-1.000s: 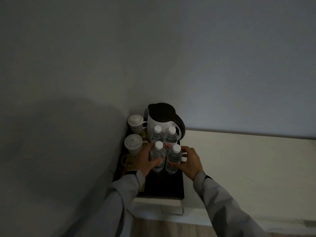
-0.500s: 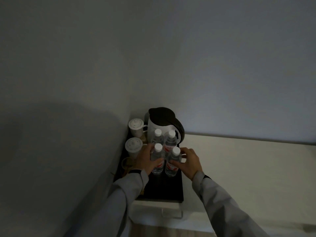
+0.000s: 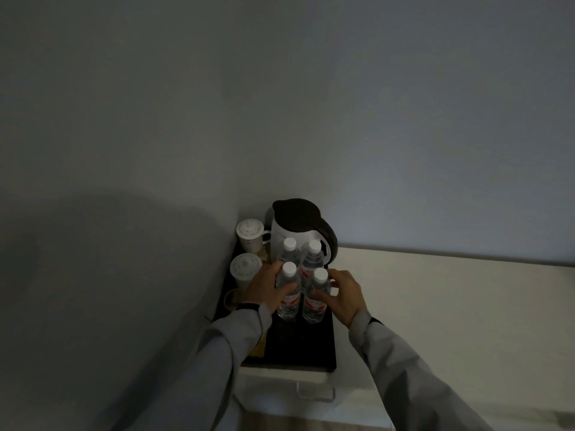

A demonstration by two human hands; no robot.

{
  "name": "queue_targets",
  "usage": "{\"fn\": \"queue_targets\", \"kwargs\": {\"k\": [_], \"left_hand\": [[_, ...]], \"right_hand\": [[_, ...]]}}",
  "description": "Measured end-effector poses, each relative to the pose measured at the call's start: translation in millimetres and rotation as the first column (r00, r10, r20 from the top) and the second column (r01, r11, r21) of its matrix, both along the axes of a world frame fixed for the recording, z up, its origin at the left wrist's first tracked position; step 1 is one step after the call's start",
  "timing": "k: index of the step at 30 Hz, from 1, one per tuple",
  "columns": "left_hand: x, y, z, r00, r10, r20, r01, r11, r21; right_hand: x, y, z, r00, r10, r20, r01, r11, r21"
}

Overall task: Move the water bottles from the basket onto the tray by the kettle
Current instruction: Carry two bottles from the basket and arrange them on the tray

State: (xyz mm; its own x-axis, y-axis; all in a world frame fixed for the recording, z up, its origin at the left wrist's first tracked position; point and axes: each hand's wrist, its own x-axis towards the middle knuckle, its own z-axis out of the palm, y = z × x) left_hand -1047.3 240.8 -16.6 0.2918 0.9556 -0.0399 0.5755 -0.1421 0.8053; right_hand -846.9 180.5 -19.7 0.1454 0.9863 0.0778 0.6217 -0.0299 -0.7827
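Observation:
Several clear water bottles with white caps stand upright in a tight square on the black tray [image 3: 298, 346], just in front of the white kettle [image 3: 292, 234] with its dark lid. My left hand [image 3: 267, 292] wraps the front left bottle [image 3: 288, 293]. My right hand [image 3: 345, 295] holds the front right bottle [image 3: 315, 301] from its right side. Two more bottles [image 3: 306, 259] stand behind them against the kettle. No basket is in view.
Two lidded white cups [image 3: 245, 269] stand on the tray's left side against the wall corner. The tray lies on a pale counter [image 3: 435, 306] that runs off to the right. A drawer handle [image 3: 314, 395] shows below the tray. The room is dim.
Both hands have stayed on the front two bottles, which have barely shifted. The view has tilted slightly, so the tray sits a little lower in frame.

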Motion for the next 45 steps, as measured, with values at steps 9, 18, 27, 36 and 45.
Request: {"fn": "queue_targets", "kwargs": {"k": [9, 18, 27, 36, 45], "left_hand": [[1.1, 2.3, 0.1, 1.0, -0.004, -0.019, 0.004, 1.0, 0.005], [1.4, 4.3, -0.1, 0.999, -0.015, -0.03, 0.015, 1.0, -0.001], [7.2, 3.3, -1.9, 0.997, 0.073, -0.019, -0.073, 0.997, 0.013], [3.1, 7.3, 0.5, 0.998, 0.053, -0.044, -0.051, 0.997, 0.051], [3.0, 5.5, 1.9, 1.0, 0.026, 0.007, -0.027, 0.998, 0.048]], "right_hand": [[-5.4, 5.9, 2.5, 0.998, -0.008, -0.063, 0.009, 1.0, 0.021], [-4.7, 10.2, 4.0, 0.998, 0.028, -0.058, -0.029, 1.0, -0.006], [-4.6, 10.1, 2.7, 0.997, 0.04, -0.063, -0.041, 0.999, -0.014], [-8.7, 15.2, 6.4, 1.0, 0.03, 0.004, -0.03, 0.999, -0.033], [-8.3, 11.3, 7.1, 1.0, 0.009, -0.026, -0.009, 1.0, -0.029]]}}
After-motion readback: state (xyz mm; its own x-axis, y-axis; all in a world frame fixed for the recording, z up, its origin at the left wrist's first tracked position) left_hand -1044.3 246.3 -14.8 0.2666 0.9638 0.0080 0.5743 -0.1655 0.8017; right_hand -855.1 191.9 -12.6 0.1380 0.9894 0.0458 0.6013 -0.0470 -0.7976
